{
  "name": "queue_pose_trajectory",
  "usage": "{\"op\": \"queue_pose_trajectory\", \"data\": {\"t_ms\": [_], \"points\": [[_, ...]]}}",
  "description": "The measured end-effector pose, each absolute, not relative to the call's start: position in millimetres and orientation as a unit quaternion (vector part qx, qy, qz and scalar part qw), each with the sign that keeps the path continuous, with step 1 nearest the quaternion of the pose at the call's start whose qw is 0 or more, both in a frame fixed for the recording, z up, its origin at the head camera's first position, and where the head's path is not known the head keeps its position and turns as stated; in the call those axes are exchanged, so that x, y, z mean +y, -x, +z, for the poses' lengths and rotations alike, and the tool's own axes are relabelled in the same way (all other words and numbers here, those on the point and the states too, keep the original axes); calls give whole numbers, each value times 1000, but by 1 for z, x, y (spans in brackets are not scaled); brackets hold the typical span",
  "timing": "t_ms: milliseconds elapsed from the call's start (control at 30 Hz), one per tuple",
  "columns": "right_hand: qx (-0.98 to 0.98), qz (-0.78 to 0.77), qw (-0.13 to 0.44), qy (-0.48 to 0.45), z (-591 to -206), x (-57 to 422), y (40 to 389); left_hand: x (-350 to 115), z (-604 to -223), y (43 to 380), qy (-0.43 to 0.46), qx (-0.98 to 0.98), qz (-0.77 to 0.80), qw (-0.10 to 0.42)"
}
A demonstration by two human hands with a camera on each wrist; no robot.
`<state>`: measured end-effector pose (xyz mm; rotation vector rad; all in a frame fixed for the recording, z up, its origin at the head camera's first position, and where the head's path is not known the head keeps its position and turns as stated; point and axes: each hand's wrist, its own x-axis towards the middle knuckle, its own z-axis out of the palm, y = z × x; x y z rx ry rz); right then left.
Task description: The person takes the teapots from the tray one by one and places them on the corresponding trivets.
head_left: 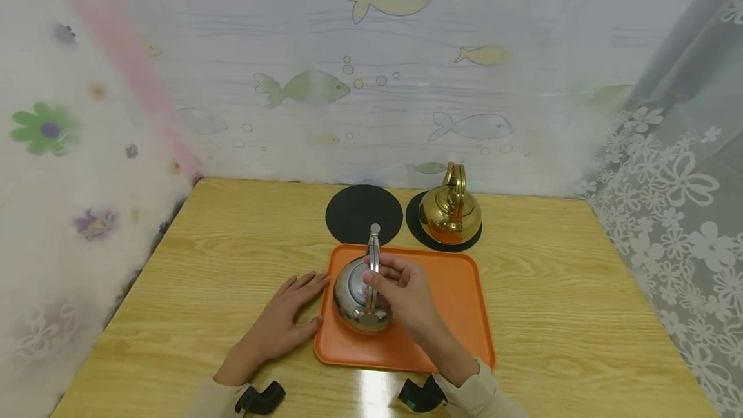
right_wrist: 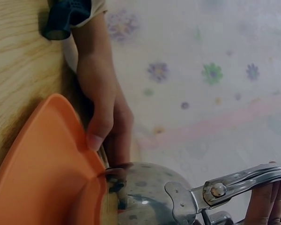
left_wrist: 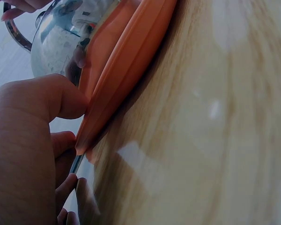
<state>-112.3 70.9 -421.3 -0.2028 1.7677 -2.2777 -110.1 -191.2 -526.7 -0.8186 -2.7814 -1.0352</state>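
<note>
Positioning the silver kettle (head_left: 350, 292), I think: right hand (head_left: 409, 289) grips its handle (head_left: 374, 251), left hand (head_left: 283, 320) straight-fingered against tray's left edge (head_left: 320, 339); seating unclear, next move needs steadiness.

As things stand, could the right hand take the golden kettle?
Probably not yet: the right hand holds the silver kettle by its handle. Otherwise, the way to the golden kettle, beyond the tray, looks free.

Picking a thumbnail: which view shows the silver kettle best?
Head: the silver kettle shows nearly whole, partly behind the right hand. Both wrist views show handle and cropped body: left cut at the top, right at the bottom.
</note>
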Motion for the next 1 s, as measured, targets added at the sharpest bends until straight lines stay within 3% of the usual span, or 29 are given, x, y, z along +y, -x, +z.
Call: {"op": "queue_pose_trajectory", "data": {"t_ms": [1000], "points": [[603,-784,109,98,-422,73,114,-191,-524,108,270,-904,-328,42]]}}
